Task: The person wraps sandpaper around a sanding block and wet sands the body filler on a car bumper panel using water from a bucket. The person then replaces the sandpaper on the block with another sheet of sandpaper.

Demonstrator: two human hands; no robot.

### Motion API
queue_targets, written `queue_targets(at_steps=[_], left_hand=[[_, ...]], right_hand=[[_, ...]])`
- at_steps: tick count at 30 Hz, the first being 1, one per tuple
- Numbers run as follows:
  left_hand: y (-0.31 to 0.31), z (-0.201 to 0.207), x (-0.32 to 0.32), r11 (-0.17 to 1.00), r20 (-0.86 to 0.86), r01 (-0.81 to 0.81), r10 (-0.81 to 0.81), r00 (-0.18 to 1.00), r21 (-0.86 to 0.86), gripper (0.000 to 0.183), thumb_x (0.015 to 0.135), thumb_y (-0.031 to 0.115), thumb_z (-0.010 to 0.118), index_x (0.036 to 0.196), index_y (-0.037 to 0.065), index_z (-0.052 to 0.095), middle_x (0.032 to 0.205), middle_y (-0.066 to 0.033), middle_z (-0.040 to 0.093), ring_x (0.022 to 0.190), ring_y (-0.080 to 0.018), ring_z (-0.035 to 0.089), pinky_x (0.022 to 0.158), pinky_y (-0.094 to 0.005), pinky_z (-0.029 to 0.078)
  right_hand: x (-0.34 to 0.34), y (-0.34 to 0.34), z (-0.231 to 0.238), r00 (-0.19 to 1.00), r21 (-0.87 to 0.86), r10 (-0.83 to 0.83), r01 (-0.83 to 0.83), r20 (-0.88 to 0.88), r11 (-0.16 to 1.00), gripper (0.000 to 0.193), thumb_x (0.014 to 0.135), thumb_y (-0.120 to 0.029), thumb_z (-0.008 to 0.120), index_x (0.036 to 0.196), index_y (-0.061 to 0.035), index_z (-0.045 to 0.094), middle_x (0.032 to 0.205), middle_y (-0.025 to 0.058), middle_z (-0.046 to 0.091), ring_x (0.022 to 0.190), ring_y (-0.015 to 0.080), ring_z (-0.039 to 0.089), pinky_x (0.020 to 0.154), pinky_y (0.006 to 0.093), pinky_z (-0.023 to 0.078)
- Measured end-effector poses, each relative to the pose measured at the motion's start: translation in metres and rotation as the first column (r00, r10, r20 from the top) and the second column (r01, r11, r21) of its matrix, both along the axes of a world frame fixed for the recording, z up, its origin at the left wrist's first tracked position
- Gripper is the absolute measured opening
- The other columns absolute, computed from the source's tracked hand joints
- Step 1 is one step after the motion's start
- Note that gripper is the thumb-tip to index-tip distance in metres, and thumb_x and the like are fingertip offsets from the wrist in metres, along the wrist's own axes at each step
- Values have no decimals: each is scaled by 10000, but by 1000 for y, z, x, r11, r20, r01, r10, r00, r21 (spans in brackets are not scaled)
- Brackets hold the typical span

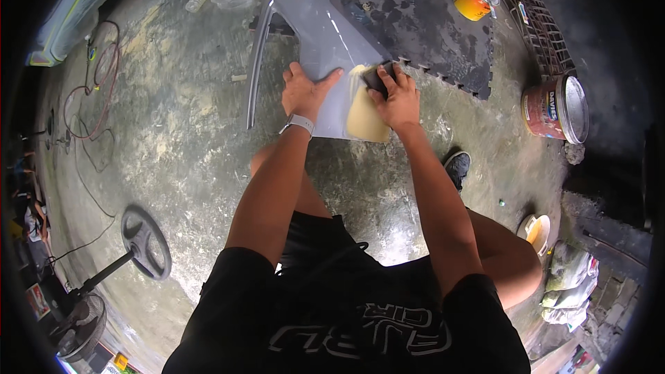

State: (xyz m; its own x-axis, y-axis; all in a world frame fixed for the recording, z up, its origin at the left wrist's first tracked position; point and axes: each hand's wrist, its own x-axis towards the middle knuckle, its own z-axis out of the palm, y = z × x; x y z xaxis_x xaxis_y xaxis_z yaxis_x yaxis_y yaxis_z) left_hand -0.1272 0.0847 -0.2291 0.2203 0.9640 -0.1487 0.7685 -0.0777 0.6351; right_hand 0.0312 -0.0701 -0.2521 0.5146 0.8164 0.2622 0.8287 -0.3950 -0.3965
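A grey car body panel (315, 24) lies in front of me, with a cream patch of filler (367, 116) near its right lower corner. My left hand (303, 91) grips the panel's left edge, its thumb stretched across the grey surface and its other fingers partly hidden. A pale watch band circles that wrist. In my right hand (400, 97) is a dark sanding block (376, 79), pressed flat at the upper end of the filler. Fingers and thumb hold the block from above and the sides.
A dark foam mat (443, 41) lies beyond the panel, bearing a yellow-orange can (472, 1). To the right stand a paint bucket (554, 109) and a small tub (535, 230). On the left are a hose (104, 86), a steering wheel (146, 242) and a fan (82, 325).
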Motion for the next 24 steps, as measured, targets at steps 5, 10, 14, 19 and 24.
queue_targets(at_steps=[5,10,14,19,24], left_hand=[[2,0,-8,1000,-30,-19,19,999,8,1048,644,774,827,1281,9,499,1303,-272,589,1164,-480,652,973,-535,548],[4,1,-9,999,-46,-33,33,998,7,1047,640,768,834,1279,8,503,1321,-266,587,1168,-482,649,982,-529,545],[-2,2,-1,1000,-8,-7,7,1000,-2,1054,638,770,835,1283,7,498,1322,-270,586,1166,-482,650,981,-528,546],[3,-3,-5,1000,-28,-16,16,999,12,1069,637,779,829,1287,2,487,1311,-278,587,1155,-483,655,971,-534,550],[5,-1,-10,1000,-37,-12,12,999,-1,1065,638,782,826,1279,0,492,1305,-275,589,1146,-484,660,968,-532,553]], right_hand=[[-59,-56,-6,998,-18,55,-54,28,998,615,834,-278,777,1427,-228,625,1560,150,487,1334,370,507,1050,527,406],[-67,-67,-5,995,11,81,-81,54,997,649,810,-286,793,1433,-231,619,1559,142,485,1316,366,520,1017,525,422],[1,4,3,999,-59,-47,48,27,997,602,856,-392,759,1425,-240,630,1577,117,480,1361,350,488,1105,537,401],[-29,-31,-10,998,-1,49,-49,42,999,623,848,-356,763,1441,-234,617,1572,170,469,1366,387,480,1075,545,408],[-82,-89,-2,993,-32,112,-111,28,993,645,811,-290,803,1427,-225,623,1555,163,482,1324,382,510,1032,534,413]])
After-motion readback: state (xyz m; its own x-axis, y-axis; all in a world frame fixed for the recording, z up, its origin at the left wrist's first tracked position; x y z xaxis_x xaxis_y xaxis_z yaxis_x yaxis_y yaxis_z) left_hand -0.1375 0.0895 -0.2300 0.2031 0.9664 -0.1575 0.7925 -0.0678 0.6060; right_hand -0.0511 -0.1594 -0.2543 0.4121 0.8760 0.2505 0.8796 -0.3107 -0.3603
